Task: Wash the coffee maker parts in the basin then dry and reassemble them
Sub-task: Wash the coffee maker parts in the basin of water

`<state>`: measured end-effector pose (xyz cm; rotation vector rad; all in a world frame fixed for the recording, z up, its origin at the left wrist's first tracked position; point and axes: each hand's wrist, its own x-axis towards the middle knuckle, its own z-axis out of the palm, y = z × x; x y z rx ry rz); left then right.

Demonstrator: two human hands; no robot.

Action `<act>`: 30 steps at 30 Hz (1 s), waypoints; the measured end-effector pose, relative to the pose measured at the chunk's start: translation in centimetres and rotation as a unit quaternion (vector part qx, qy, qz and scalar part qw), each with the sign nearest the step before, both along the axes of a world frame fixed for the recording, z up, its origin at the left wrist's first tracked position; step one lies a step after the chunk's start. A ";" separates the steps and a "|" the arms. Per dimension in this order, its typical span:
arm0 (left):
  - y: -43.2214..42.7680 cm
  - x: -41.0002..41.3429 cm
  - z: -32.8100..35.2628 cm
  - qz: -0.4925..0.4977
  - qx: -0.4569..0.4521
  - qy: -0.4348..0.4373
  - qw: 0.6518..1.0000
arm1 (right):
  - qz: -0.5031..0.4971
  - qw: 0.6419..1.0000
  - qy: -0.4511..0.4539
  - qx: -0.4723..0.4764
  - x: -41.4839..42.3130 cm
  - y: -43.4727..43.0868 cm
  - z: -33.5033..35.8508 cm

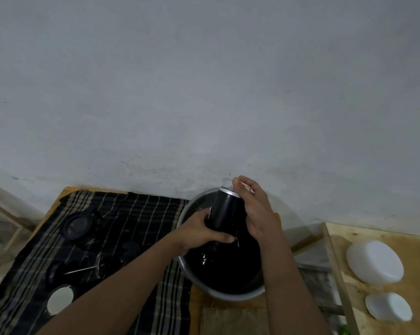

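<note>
Black cylinder (pixel 224 211): tilted above the basin (pixel 192 204); silver rim uppermost
Left hand (pixel 199 232): grip closed round its lower end
Right hand (pixel 257 209): grip closed on its upper side; thumb at the rim
Left of basin: striped cloth (pixel 136 213); round black part (pixel 77 224); metal rod (pixel 82 270); white disc (pixel 60 298)
Right of basin: 2 white lids (pixel 375 261) on a wooden bench (pixel 419 250)
Hard to make out: basin's dark inside; forearms cover its near rim

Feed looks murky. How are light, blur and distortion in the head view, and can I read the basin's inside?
Head view: dim, flat light, no strong glare; the basin interior is near black, contents unreadable; the black cylinder merges with it except its bright rim; dark parts on the striped cloth barely separate; wide-angle stretch toward the frame edges; the white lids look soft.
</note>
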<state>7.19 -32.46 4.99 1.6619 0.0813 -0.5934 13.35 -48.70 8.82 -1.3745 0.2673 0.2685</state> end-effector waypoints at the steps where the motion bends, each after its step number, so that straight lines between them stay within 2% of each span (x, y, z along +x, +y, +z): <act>1: -0.2 -0.1 -0.2 0.016 -0.022 0.009 1.000 | 0.000 1.000 -0.003 0.017 0.0 -0.2 0.0; 3: -0.4 -0.4 -0.9 0.036 -0.036 0.008 0.999 | -0.014 0.998 0.044 0.049 -0.6 -0.8 -1.0; 4: -0.3 -0.5 -1.2 0.045 -0.036 0.005 0.998 | -0.021 0.997 0.075 0.017 -1.0 -1.2 -2.4; 6: -0.2 -0.6 -1.8 0.061 -0.024 -0.002 0.998 | 0.040 0.983 0.071 -0.167 -2.2 -2.3 -5.5; 8: 0.1 -0.6 -2.3 0.078 -0.003 -0.014 0.997 | 0.133 0.931 0.022 -0.340 -3.6 -3.3 -8.4; 9: 0.2 -0.7 -2.4 0.086 0.002 -0.026 0.996 | 0.154 0.923 0.010 -0.353 -4.0 -3.6 -9.0; 11: 0.3 -0.5 -2.5 0.099 0.005 -0.064 0.993 | 0.188 0.940 0.025 -0.283 -5.1 -4.6 -9.5; 14: 0.4 0.1 -1.9 0.095 0.001 -0.112 0.989 | 0.311 0.927 0.034 -0.209 -5.8 -4.4 -9.2; 19: 0.9 1.0 0.6 -0.003 -0.024 -0.116 0.993 | 0.237 0.951 -0.045 -0.195 -6.1 -2.9 -6.0; 21: 0.9 1.1 1.8 0.049 -0.092 -0.103 0.989 | 0.239 0.952 -0.061 -0.181 -6.6 -2.3 -4.7; 24: 0.8 1.7 2.9 0.151 -0.222 -0.063 0.961 | 0.254 0.956 -0.034 -0.139 -6.9 -1.6 -3.7; 28: 0.9 1.7 3.8 0.112 -0.258 -0.041 0.959 | 0.306 0.952 0.033 -0.010 -7.5 -0.9 -3.5; 30: 0.8 1.7 3.9 0.114 -0.260 -0.045 0.958 | 0.309 0.950 0.030 -0.013 -7.6 -0.8 -3.3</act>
